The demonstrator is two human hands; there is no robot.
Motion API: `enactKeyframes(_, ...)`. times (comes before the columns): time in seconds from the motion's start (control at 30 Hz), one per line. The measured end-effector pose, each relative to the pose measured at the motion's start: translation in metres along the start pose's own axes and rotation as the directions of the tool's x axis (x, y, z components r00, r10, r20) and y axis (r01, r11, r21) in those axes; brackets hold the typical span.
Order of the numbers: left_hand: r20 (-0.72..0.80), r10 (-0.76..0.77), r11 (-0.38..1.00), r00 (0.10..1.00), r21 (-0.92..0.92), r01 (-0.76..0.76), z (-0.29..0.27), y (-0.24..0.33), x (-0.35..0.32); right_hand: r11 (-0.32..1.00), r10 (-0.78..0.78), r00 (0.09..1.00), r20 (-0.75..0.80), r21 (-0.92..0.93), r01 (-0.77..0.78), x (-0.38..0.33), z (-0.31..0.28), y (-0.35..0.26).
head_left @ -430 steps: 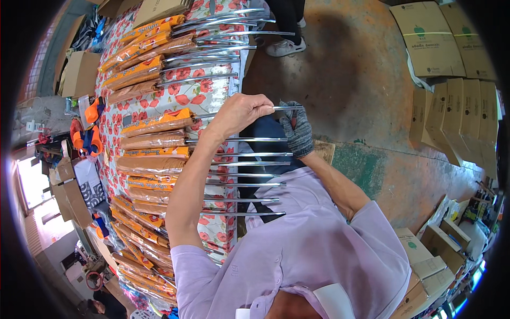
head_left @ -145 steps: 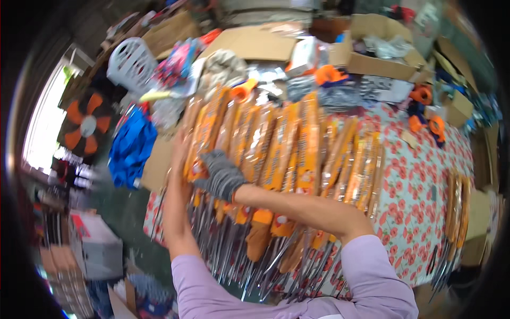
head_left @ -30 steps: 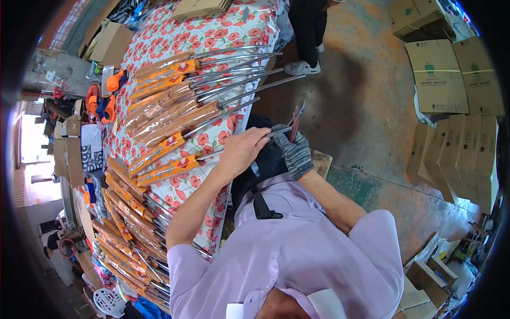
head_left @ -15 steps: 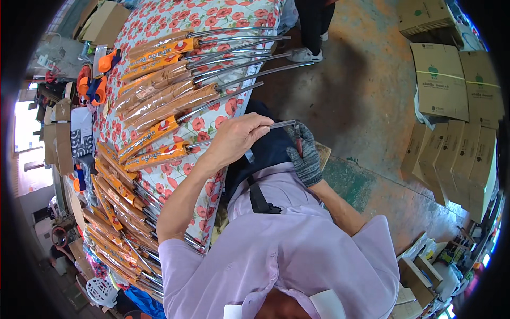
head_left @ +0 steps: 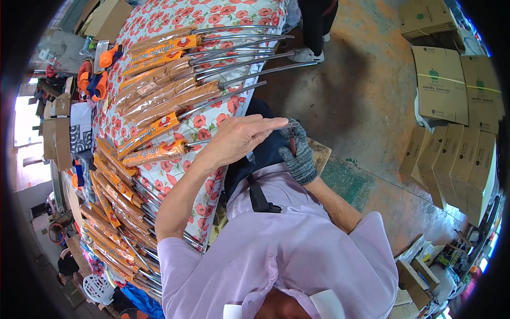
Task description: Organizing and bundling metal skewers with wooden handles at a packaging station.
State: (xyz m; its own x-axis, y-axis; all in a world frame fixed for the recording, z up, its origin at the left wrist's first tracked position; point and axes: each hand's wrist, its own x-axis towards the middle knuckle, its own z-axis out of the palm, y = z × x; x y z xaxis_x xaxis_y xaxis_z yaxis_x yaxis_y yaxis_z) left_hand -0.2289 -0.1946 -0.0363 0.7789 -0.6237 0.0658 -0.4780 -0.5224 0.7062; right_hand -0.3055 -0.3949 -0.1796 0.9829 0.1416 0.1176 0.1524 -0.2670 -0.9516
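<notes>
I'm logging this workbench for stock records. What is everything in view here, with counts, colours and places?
Long metal tools in orange and brown sleeves: dozens, too many to count, fanned along the table, rods overhanging its edge.
Metal rod: one, silver, its sleeved end on the table, held between both hands.
Tablecloth: one, white with red flowers, covering the table.
Cardboard boxes: several, brown, stacked on the floor at right.
Orange plastic parts: a few, at the table's far edge.
Another person's legs: top, beside the table.
Left hand: bare, on the rod.
Right hand: grey knit glove, gripping the rod's end.
</notes>
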Motion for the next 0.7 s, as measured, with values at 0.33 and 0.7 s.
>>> enactKeyframes(0.33,-0.014,0.040,0.998,0.999,0.058,-0.040,0.004,-0.002,-0.003,0.999,0.011,1.000,0.017,0.032,-0.012,0.001,-0.001,-0.005)
enactKeyframes(0.7,-0.061,0.022,0.999,0.998,0.050,-0.019,0.012,-0.006,-0.008,0.947,-0.174,0.985,0.009,-0.274,0.170,0.004,-0.009,0.004)
